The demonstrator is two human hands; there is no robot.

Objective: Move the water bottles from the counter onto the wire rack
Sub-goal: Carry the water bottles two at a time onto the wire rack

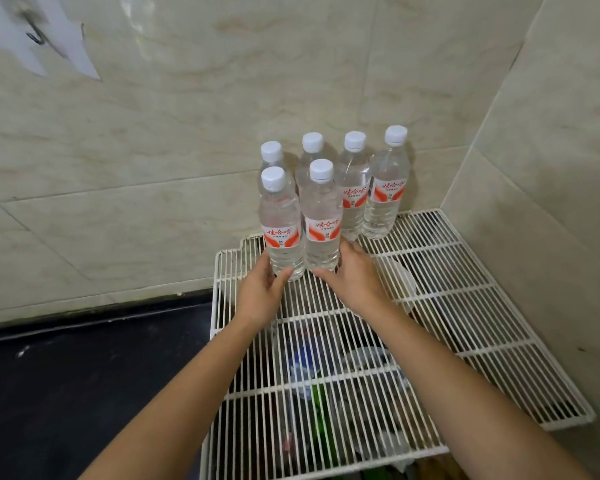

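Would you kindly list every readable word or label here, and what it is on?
"娃哈哈": red characters on the white-and-orange labels of the clear plastic water bottles, clearest on the front two.
Small print beneath: too small to read.
Mark on the white paper sheet, upper left: too blurred to read.

Hands (262, 289) (355, 278) around two bottles (281, 220) (321, 216) on rack (465, 306)

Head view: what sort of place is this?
Probably a kitchen or utility corner: marbled wall tiles, a dark counter, and a white wire rack holding water bottles above stored clutter.
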